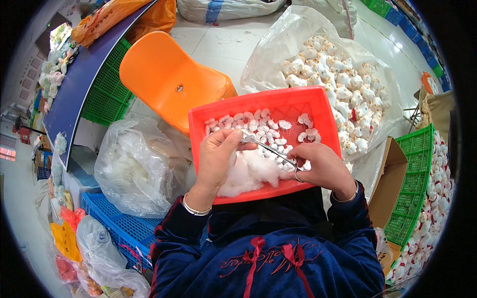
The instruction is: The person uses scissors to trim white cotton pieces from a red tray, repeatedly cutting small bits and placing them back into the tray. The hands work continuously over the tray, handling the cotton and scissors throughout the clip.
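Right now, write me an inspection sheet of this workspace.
Surface: red tray on the lap.
Job's things: white stuffing, small white pieces in the tray, metal forceps.
Clutter: clear bag of small plush toys, bag of stuffing.
Grippers: left hand pinches a small piece at the forceps tip; right hand grips the forceps handles.
Cables: nothing seen.
Surroundings: orange chair, green crates, blue crate, tiled floor.
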Action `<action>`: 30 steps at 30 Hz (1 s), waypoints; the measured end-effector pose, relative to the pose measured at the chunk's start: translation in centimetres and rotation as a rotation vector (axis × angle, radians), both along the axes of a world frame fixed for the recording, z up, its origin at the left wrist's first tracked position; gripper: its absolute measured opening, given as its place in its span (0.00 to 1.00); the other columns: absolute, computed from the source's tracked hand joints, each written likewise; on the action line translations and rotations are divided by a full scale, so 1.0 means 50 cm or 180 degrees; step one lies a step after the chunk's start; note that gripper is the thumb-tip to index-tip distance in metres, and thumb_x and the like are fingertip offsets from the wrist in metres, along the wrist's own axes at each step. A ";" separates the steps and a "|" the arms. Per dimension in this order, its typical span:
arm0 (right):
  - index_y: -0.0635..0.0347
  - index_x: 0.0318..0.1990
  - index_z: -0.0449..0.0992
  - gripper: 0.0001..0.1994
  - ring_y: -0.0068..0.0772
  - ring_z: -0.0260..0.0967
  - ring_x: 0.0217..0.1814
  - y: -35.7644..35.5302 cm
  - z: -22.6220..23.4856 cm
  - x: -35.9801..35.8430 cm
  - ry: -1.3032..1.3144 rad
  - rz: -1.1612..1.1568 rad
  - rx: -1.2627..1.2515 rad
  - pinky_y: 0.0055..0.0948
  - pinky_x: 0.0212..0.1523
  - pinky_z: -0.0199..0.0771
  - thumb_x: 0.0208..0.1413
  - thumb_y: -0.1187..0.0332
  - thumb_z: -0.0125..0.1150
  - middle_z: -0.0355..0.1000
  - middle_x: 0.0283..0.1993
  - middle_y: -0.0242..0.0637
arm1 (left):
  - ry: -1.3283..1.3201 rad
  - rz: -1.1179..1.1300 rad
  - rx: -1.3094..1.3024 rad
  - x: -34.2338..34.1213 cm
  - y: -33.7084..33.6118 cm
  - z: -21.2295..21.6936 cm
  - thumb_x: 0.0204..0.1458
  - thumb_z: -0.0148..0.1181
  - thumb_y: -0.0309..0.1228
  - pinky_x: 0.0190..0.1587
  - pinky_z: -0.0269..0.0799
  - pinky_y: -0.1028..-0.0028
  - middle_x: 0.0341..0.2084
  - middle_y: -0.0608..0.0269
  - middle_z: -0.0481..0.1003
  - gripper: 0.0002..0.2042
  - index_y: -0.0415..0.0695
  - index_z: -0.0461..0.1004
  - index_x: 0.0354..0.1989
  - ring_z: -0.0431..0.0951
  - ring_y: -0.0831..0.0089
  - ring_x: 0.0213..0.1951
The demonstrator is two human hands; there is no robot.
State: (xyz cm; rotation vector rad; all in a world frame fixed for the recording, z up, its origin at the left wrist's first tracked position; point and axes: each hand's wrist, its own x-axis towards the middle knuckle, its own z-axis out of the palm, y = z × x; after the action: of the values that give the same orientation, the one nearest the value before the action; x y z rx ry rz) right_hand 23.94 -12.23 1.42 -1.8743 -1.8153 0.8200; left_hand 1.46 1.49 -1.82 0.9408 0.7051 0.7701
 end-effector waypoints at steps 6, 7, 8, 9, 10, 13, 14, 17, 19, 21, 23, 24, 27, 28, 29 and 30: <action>0.60 0.41 0.82 0.15 0.43 0.74 0.32 0.003 0.004 -0.010 0.0161 -0.0056 0.0135 0.40 0.33 0.72 0.48 0.63 0.74 0.75 0.29 0.40 | 0.0014 -0.0059 -0.0076 0.004 0.002 -0.003 0.66 0.60 0.32 0.20 0.59 0.86 0.31 0.58 0.84 0.08 0.42 0.80 0.41 0.82 0.81 0.28; 0.60 0.41 0.82 0.15 0.43 0.74 0.32 0.004 0.004 -0.010 0.0155 -0.0033 0.0122 0.40 0.33 0.72 0.48 0.63 0.73 0.75 0.30 0.40 | 0.0025 -0.0101 -0.0062 0.003 0.003 -0.005 0.66 0.60 0.33 0.20 0.59 0.86 0.32 0.58 0.84 0.08 0.42 0.80 0.41 0.82 0.81 0.28; 0.60 0.41 0.82 0.15 0.43 0.74 0.32 0.004 0.003 -0.010 0.0168 -0.0023 0.0138 0.40 0.33 0.72 0.48 0.64 0.73 0.75 0.29 0.40 | 0.0056 -0.0168 -0.0046 -0.002 0.007 -0.010 0.66 0.60 0.33 0.20 0.59 0.86 0.32 0.57 0.84 0.08 0.42 0.80 0.41 0.82 0.82 0.28; 0.60 0.41 0.82 0.15 0.43 0.74 0.32 0.004 0.001 -0.010 0.0181 -0.0014 0.0153 0.40 0.33 0.72 0.48 0.64 0.73 0.74 0.29 0.40 | 0.0087 -0.0236 -0.0031 -0.004 0.008 -0.013 0.66 0.60 0.33 0.20 0.59 0.86 0.32 0.57 0.85 0.08 0.42 0.80 0.41 0.82 0.82 0.28; 0.60 0.41 0.81 0.14 0.43 0.74 0.32 0.004 -0.001 -0.010 0.0193 0.0000 0.0168 0.40 0.33 0.72 0.48 0.64 0.73 0.74 0.29 0.41 | 0.0094 -0.0206 0.0002 -0.003 0.005 -0.013 0.66 0.60 0.33 0.20 0.59 0.86 0.32 0.57 0.85 0.08 0.42 0.80 0.41 0.81 0.83 0.27; 0.61 0.41 0.82 0.15 0.42 0.75 0.32 0.004 -0.004 -0.007 0.0259 0.0063 0.0158 0.39 0.33 0.72 0.48 0.65 0.73 0.75 0.29 0.42 | 0.0092 -0.0161 0.0103 0.001 -0.001 -0.009 0.66 0.60 0.33 0.20 0.59 0.86 0.32 0.57 0.85 0.08 0.42 0.81 0.41 0.78 0.85 0.25; 0.61 0.42 0.82 0.15 0.42 0.75 0.32 0.002 -0.007 -0.007 0.0404 0.0051 0.0149 0.38 0.33 0.73 0.48 0.65 0.73 0.75 0.30 0.42 | 0.0077 -0.0175 0.0140 0.000 0.000 -0.008 0.66 0.60 0.33 0.20 0.59 0.86 0.32 0.56 0.85 0.08 0.42 0.81 0.41 0.78 0.86 0.24; 0.62 0.42 0.83 0.14 0.42 0.76 0.32 -0.002 -0.011 -0.007 0.0695 0.0034 0.0067 0.38 0.34 0.74 0.47 0.67 0.72 0.76 0.30 0.44 | 0.0041 -0.0171 0.0147 -0.001 0.003 -0.001 0.66 0.60 0.33 0.20 0.58 0.87 0.31 0.57 0.85 0.08 0.42 0.80 0.41 0.76 0.87 0.23; 0.63 0.42 0.83 0.14 0.42 0.76 0.32 0.002 -0.006 -0.007 0.0679 0.0035 -0.0045 0.37 0.34 0.74 0.47 0.68 0.72 0.77 0.30 0.44 | 0.0012 -0.0181 0.0082 0.001 0.001 0.000 0.66 0.59 0.33 0.20 0.59 0.87 0.31 0.57 0.85 0.08 0.42 0.80 0.41 0.77 0.86 0.24; 0.62 0.42 0.83 0.14 0.41 0.76 0.32 0.001 -0.003 -0.009 0.0653 -0.0004 -0.0008 0.37 0.34 0.74 0.47 0.68 0.72 0.77 0.30 0.44 | -0.0011 -0.0188 0.0006 0.002 -0.004 -0.002 0.66 0.59 0.33 0.20 0.59 0.86 0.32 0.57 0.85 0.08 0.42 0.80 0.41 0.79 0.85 0.26; 0.62 0.42 0.83 0.14 0.41 0.76 0.31 -0.002 -0.006 -0.010 0.0635 -0.0027 0.0053 0.37 0.34 0.74 0.47 0.68 0.72 0.77 0.30 0.44 | -0.0009 -0.0139 -0.0022 0.001 -0.004 -0.003 0.66 0.59 0.33 0.20 0.60 0.86 0.32 0.57 0.84 0.08 0.43 0.79 0.41 0.81 0.83 0.28; 0.62 0.42 0.83 0.14 0.41 0.76 0.31 -0.004 -0.012 -0.009 0.0626 -0.0029 0.0098 0.37 0.34 0.74 0.47 0.68 0.72 0.77 0.29 0.44 | -0.0001 -0.0099 -0.0025 0.000 -0.003 -0.005 0.66 0.59 0.34 0.20 0.60 0.86 0.33 0.57 0.84 0.08 0.43 0.79 0.41 0.82 0.82 0.29; 0.63 0.42 0.83 0.14 0.40 0.76 0.30 -0.004 -0.006 -0.009 0.0633 -0.0054 0.0011 0.36 0.33 0.73 0.47 0.69 0.72 0.76 0.29 0.44 | 0.0032 -0.0150 -0.0026 -0.006 0.001 -0.014 0.67 0.59 0.34 0.20 0.61 0.86 0.33 0.56 0.84 0.08 0.43 0.79 0.41 0.84 0.79 0.32; 0.63 0.42 0.83 0.14 0.40 0.76 0.30 -0.003 -0.002 -0.011 0.0642 -0.0066 -0.0054 0.36 0.33 0.73 0.47 0.69 0.72 0.76 0.29 0.43 | -0.0064 -0.0207 -0.0082 -0.007 0.002 -0.013 0.67 0.59 0.32 0.28 0.67 0.83 0.34 0.56 0.84 0.08 0.40 0.79 0.41 0.85 0.76 0.34; 0.63 0.42 0.83 0.15 0.39 0.76 0.30 -0.003 -0.001 -0.011 0.0644 -0.0067 -0.0032 0.36 0.33 0.73 0.46 0.69 0.72 0.76 0.29 0.43 | -0.0159 -0.0263 -0.0138 -0.009 0.002 -0.010 0.67 0.59 0.31 0.35 0.73 0.79 0.35 0.56 0.83 0.08 0.38 0.79 0.41 0.85 0.72 0.36; 0.63 0.42 0.83 0.15 0.39 0.76 0.30 -0.002 0.000 -0.012 0.0646 -0.0068 -0.0010 0.36 0.33 0.73 0.46 0.69 0.72 0.76 0.29 0.43 | -0.0254 -0.0320 -0.0194 -0.010 0.002 -0.007 0.67 0.59 0.29 0.42 0.79 0.76 0.35 0.56 0.83 0.08 0.36 0.79 0.41 0.86 0.69 0.39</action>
State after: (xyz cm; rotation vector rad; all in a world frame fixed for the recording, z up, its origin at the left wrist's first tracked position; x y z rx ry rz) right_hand 23.33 -12.33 1.41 -1.7399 -1.6682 0.9680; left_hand 0.98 1.61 -2.19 0.8787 0.6038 0.6900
